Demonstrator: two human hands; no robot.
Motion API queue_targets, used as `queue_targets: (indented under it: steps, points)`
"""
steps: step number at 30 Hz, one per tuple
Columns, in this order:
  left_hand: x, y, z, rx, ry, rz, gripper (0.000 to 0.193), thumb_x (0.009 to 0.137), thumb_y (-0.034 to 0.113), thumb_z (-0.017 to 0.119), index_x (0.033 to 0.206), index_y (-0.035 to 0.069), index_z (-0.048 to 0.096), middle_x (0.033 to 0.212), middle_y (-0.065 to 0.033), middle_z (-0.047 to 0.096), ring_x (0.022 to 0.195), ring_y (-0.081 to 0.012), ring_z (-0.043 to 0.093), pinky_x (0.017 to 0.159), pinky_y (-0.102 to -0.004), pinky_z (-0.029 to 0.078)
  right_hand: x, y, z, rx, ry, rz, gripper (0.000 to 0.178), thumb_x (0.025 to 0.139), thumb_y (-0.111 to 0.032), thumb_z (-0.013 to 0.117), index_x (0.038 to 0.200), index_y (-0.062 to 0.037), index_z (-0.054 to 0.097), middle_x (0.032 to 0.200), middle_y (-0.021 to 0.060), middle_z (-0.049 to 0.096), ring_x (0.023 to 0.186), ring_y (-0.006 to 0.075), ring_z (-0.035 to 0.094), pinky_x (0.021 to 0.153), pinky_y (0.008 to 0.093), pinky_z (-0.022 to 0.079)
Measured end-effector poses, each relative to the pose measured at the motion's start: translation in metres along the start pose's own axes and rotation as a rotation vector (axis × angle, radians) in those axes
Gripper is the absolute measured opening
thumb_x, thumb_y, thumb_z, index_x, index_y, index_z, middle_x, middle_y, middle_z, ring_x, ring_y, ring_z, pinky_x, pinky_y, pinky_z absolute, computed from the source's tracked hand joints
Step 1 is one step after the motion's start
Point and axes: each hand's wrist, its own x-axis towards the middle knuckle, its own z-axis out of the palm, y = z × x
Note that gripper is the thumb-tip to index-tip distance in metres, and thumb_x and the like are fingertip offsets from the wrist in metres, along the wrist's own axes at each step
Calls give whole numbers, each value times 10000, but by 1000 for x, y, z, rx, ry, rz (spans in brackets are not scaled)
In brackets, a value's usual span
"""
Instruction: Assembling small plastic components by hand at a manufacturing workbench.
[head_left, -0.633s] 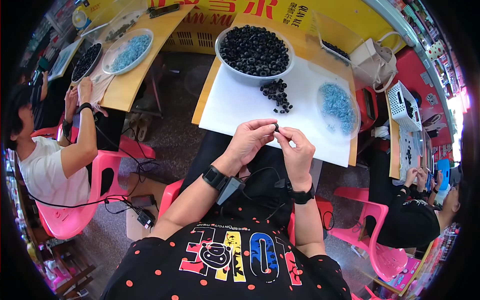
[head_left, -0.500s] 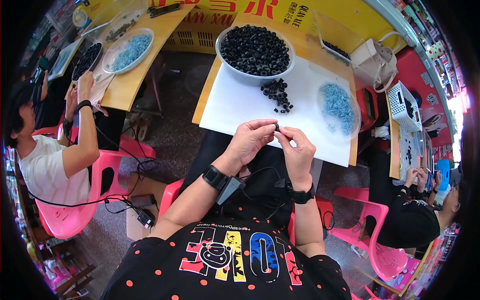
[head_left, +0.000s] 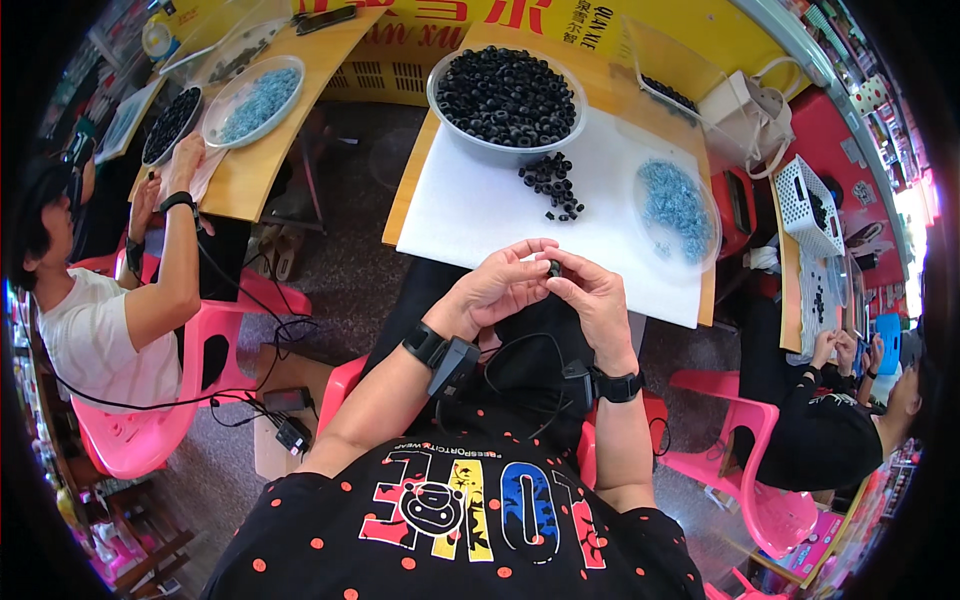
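At the near edge of the white sheet, the fingertips of my left hand and my right hand meet around a small black cylindrical piece. Both hands are closed in a pinch on it, and fingers cover part of it. Beyond them lies a loose heap of similar black pieces. Behind that heap stands a white bowl filled with more of them. On the right side of the sheet, a clear round dish holds small light-blue translucent pieces.
A clear lidded box with black pieces stands at the back right, beside a cream handbag. At left, a co-worker sits at another wooden table. Another person works at right. Pink chairs flank me.
My right hand has turned slightly, its fingers now curling over the top of the black piece. The piece sits slightly lower in view. Both hands stay together.
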Motion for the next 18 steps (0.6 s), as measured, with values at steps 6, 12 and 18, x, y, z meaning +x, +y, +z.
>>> queue_targets:
  steps: [6, 12, 18]
  points:
    - [-4, -1, 0, 44, 1, 38, 505, 841, 27, 696, 1288, 37, 461, 1084, -77, 600, 941, -130, 628, 847, -243, 558, -3, 8, -1, -118, 10, -87, 323, 826, -29, 707, 1147, -29, 674, 903, -3, 652, 761, 52, 525, 690, 187, 439]
    - [-8, -6, -5, 33, 40, 32, 521, 858, 54, 687, 1320, 29, 448, 1090, -64, 602, 946, -122, 621, 869, -253, 539, -9, 9, 12, -142, 83, -101, 269, 833, -29, 699, 1102, -23, 689, 874, -5, 647, 770, 52, 543, 698, 193, 452]
    - [-7, -11, -13, 11, 73, 43, 459, 894, 100, 655, 1310, 22, 478, 1096, -48, 600, 934, -104, 611, 858, -230, 523, -8, 17, 23, -248, 207, -153, 236, 840, -42, 694, 1075, -25, 696, 873, 16, 673, 749, 51, 566, 690, 192, 464]
